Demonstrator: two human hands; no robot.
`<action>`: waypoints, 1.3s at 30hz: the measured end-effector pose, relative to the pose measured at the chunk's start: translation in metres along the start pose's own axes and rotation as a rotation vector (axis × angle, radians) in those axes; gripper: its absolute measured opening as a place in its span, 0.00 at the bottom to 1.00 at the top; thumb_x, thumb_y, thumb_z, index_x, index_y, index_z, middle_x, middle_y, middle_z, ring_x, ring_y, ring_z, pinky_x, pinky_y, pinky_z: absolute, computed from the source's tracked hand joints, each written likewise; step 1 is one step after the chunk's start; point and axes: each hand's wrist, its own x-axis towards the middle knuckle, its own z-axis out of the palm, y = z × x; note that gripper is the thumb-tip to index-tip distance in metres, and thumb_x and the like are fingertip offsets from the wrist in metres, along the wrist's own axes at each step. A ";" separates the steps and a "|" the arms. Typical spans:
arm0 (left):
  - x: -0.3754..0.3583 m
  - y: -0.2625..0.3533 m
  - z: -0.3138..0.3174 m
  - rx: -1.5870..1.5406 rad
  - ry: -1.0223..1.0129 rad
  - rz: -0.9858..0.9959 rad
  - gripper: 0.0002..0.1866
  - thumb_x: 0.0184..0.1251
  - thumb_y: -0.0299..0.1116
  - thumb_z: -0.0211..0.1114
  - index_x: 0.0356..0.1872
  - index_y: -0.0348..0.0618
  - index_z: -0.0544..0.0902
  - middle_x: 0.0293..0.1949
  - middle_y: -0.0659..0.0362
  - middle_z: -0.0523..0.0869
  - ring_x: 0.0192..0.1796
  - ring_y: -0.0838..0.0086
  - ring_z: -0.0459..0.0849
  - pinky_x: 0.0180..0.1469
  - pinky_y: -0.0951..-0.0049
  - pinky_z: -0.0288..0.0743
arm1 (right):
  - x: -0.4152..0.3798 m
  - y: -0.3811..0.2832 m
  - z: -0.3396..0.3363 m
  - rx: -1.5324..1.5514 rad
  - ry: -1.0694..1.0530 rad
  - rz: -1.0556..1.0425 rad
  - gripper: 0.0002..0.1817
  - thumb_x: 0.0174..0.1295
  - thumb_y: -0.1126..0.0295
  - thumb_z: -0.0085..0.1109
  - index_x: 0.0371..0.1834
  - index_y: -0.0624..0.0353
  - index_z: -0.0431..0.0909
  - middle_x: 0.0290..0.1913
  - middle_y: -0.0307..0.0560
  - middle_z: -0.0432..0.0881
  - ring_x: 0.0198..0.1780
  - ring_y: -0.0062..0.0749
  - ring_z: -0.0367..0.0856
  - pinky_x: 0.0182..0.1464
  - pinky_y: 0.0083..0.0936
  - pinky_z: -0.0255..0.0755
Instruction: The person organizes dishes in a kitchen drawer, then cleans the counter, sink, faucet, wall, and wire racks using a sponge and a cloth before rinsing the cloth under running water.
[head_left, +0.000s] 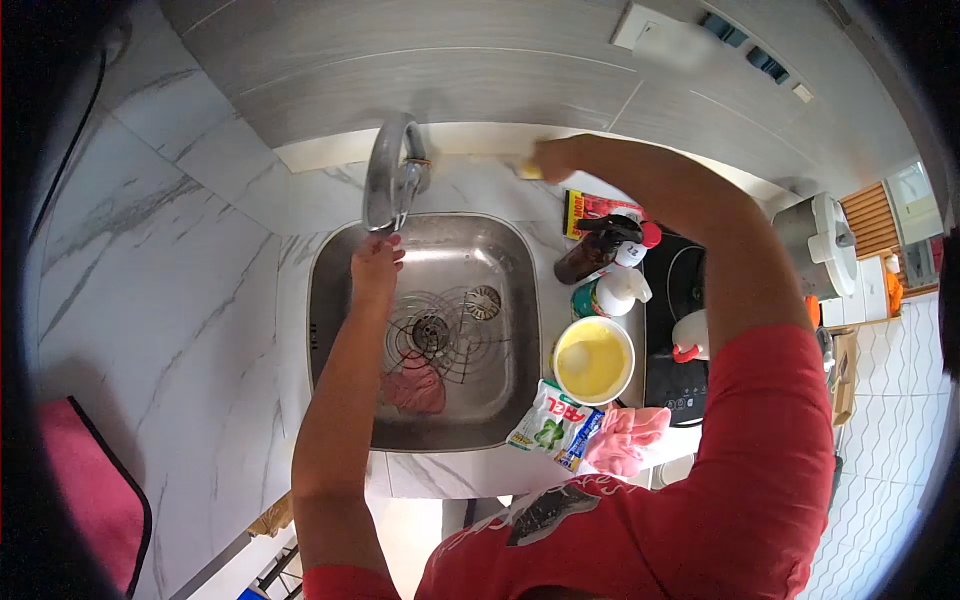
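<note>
The curved metal faucet [383,185] rises behind the sink [520,330]. My left hand [376,268] is at the tip of its spout, fingers curled closed against it. Far to the right, my right hand [558,158] is blurred, with its fingers closed on a small yellow sponge [529,171] at the back counter by the wall ledge. In the sink lie a round wire rack [455,350], a drain strainer [483,302] and a wet pink cloth [415,388].
Right of the sink stand a dark spray bottle [585,255], a white-topped bottle [618,292] and a tub of yellow liquid [593,360]. An Ariel packet [553,425] and pink gloves [625,440] lie in front. Beyond is a black cooktop [685,385].
</note>
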 end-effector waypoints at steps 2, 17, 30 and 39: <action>-0.003 0.013 -0.003 -0.034 0.009 0.030 0.18 0.66 0.30 0.51 0.56 0.39 0.73 0.38 0.58 0.81 0.36 0.78 0.78 0.35 0.79 0.73 | 0.012 0.020 0.020 0.006 -0.160 0.065 0.17 0.46 0.69 0.51 0.41 0.57 0.76 0.41 0.59 0.78 0.51 0.51 0.72 0.53 0.43 0.64; 0.017 0.007 0.020 -0.214 0.074 0.069 0.10 0.58 0.23 0.62 0.40 0.29 0.80 0.24 0.58 0.81 0.22 0.79 0.78 0.23 0.83 0.72 | 0.034 -0.142 -0.060 0.289 0.588 0.403 0.07 0.44 0.72 0.55 0.26 0.62 0.80 0.35 0.55 0.80 0.41 0.47 0.79 0.45 0.36 0.73; 0.027 0.027 0.008 -0.150 -0.137 -0.001 0.08 0.59 0.26 0.61 0.39 0.33 0.80 0.30 0.58 0.81 0.31 0.75 0.80 0.32 0.79 0.78 | 0.038 -0.175 -0.062 0.566 0.706 0.751 0.08 0.48 0.75 0.54 0.32 0.60 0.78 0.43 0.54 0.77 0.44 0.46 0.78 0.47 0.35 0.73; 0.035 0.035 0.019 -0.160 -0.103 -0.100 0.11 0.54 0.20 0.63 0.40 0.30 0.78 0.32 0.52 0.82 0.30 0.70 0.83 0.30 0.79 0.78 | 0.009 -0.225 -0.081 0.912 0.866 0.888 0.14 0.44 0.60 0.63 0.33 0.55 0.78 0.43 0.45 0.78 0.42 0.39 0.78 0.40 0.37 0.73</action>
